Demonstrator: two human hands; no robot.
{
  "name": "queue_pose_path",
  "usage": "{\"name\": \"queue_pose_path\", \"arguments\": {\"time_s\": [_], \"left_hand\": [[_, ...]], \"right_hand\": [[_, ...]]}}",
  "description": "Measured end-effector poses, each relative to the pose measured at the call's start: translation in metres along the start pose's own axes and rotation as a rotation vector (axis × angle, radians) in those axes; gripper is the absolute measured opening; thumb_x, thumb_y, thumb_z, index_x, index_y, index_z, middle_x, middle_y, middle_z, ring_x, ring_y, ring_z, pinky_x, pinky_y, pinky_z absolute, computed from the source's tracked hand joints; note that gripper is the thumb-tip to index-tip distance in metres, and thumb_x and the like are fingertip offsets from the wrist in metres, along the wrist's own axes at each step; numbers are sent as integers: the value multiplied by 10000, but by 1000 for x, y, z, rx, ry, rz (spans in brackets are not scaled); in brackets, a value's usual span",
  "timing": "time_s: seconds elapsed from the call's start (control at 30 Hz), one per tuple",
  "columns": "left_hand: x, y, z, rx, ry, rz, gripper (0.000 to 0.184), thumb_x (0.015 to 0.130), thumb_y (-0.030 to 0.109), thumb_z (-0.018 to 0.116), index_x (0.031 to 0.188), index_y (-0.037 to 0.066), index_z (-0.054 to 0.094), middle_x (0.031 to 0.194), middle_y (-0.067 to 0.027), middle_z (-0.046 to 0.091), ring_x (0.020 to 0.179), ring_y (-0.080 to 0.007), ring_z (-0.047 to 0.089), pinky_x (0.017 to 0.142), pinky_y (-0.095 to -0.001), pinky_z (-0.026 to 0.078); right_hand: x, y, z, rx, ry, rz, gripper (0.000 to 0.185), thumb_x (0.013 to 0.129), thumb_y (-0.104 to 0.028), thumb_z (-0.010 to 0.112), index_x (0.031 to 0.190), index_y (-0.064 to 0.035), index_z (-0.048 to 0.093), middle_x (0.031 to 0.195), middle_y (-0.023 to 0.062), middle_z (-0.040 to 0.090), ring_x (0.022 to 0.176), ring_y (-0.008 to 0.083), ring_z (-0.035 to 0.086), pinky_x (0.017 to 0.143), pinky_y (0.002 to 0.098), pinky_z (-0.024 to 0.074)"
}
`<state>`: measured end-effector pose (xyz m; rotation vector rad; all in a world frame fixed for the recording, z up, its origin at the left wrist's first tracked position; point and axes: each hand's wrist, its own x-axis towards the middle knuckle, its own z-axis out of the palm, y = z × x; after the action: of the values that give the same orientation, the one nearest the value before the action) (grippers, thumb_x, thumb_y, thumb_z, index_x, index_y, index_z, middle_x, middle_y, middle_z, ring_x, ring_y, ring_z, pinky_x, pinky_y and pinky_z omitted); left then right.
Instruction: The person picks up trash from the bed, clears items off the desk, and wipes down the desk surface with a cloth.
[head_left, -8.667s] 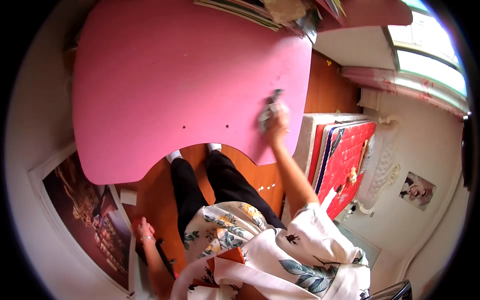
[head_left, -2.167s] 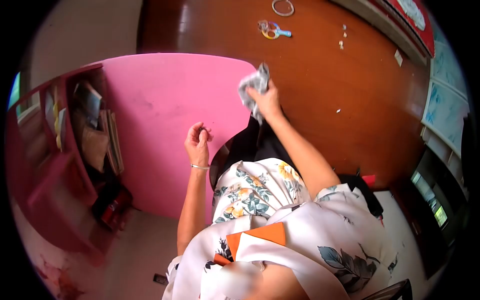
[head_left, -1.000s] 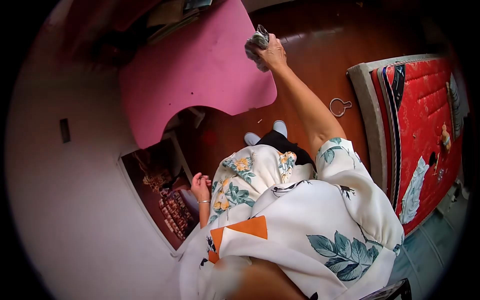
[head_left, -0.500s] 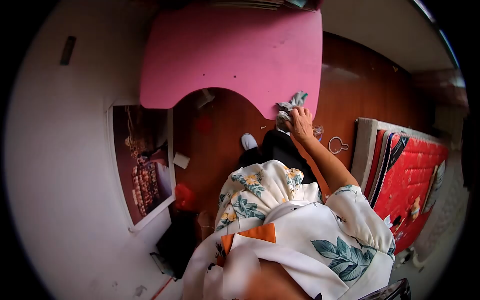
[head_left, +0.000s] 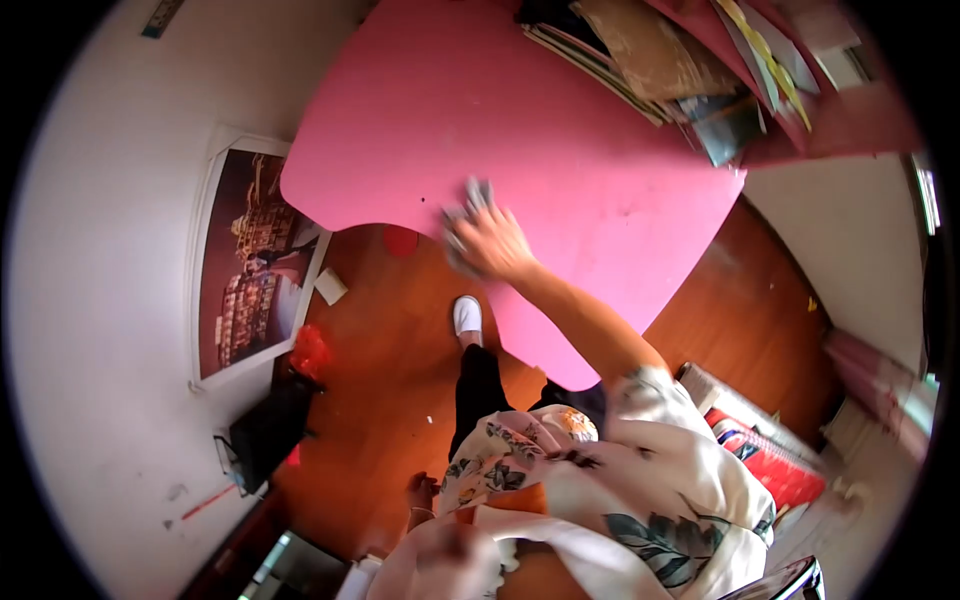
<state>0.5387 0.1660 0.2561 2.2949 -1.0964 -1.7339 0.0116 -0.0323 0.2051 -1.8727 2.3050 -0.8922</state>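
Observation:
My right hand [head_left: 497, 243] presses a crumpled grey cloth [head_left: 462, 226] against the pink desk [head_left: 560, 210], close to the curved cutout in its front edge. The fingers are closed over the cloth, and both are smeared by motion. Low beside my body hangs my left hand [head_left: 422, 490], small and in shadow. Its fingers look loosely apart, with nothing visible in them.
Folders and papers [head_left: 650, 60] stand at the desk's back right. A framed picture [head_left: 255, 260] leans on the left wall, near a red plastic bag [head_left: 311, 352] and a black bag [head_left: 268, 432]. A red mattress [head_left: 770, 465] lies at right.
My right hand has carried the cloth leftward across the desk, from the front right corner to beside the cutout. The view has turned, bringing more of the folders into sight.

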Motion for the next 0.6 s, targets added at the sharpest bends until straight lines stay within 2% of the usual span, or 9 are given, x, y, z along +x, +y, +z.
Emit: {"name": "queue_pose_path", "arguments": {"time_s": [0.13, 0.17, 0.2, 0.27, 0.33, 0.47, 0.53, 0.57, 0.6], "left_hand": [[-16, 8, 71, 90, 55, -29, 264, 805, 10, 520, 1054, -63, 568, 784, -172, 646, 562, -210, 602, 486, -310, 489], [-16, -3, 82, 38, 49, -41, 263, 799, 15, 523, 1045, -61, 575, 786, -167, 649, 577, -211, 613, 495, -312, 492], [-21, -11, 96, -15, 43, -52, 262, 792, 20, 526, 1036, -59, 582, 788, -162, 652, 592, -212, 623, 504, -314, 496], [-29, -26, 114, 132, 13, 81, 258, 790, 25, 525, 1027, -53, 589, 791, -157, 655, 606, -208, 627, 517, -310, 498], [-36, -44, 116, 405, 0, 238, 250, 779, 42, 535, 1006, -33, 607, 805, -142, 663, 661, -191, 638, 554, -296, 502], [-80, -26, 143, -50, 169, -31, 237, 754, 16, 554, 983, -33, 585, 730, -143, 641, 583, -210, 623, 513, -303, 500], [-86, -54, 141, -263, 297, -179, 229, 760, 3, 540, 986, -32, 562, 707, -132, 624, 524, -203, 594, 476, -295, 493], [-87, -57, 142, -273, 305, -173, 229, 760, 3, 540, 986, -32, 562, 707, -132, 624, 524, -203, 594, 476, -295, 493], [-95, -56, 143, -290, 301, -176, 225, 768, 5, 531, 989, -29, 555, 708, -130, 623, 517, -192, 586, 469, -290, 491]], "right_hand": [[-162, 24, -96, 17, -137, -211, 387, 672, -325, 722, 1000, -173, 582, 988, 139, 533, 811, 277, 552, 658, 397, 441], [-203, 36, -100, 15, -204, -213, 403, 657, -354, 729, 993, -187, 584, 909, 89, 515, 759, 246, 525, 646, 372, 419], [-202, 40, -124, 102, -487, -211, 393, 666, -364, 722, 990, -191, 584, 873, 65, 497, 721, 236, 504, 654, 363, 400], [-192, 51, -99, 77, -445, -305, 438, 663, -386, 720, 1030, -196, 573, 955, 93, 518, 847, 245, 528, 703, 417, 412], [-113, 52, -71, 26, -371, -298, 487, 727, -370, 677, 1145, -175, 520, 1055, 164, 507, 937, 317, 516, 725, 488, 433], [105, 62, -7, 43, 70, -93, 306, 745, -268, 628, 1019, -141, 580, 1078, 100, 537, 992, 278, 490, 793, 474, 383], [188, 98, 42, 230, -180, 7, 326, 759, -225, 611, 1056, -94, 577, 1090, 104, 545, 1007, 294, 499, 857, 434, 388], [211, 107, 59, 104, 33, -96, 345, 762, -210, 610, 1078, -78, 571, 1095, 115, 543, 1007, 302, 504, 886, 420, 388], [229, 104, 64, 110, 32, -109, 345, 762, -210, 610, 1078, -78, 571, 1095, 115, 543, 1007, 302, 504, 886, 420, 388]]}}
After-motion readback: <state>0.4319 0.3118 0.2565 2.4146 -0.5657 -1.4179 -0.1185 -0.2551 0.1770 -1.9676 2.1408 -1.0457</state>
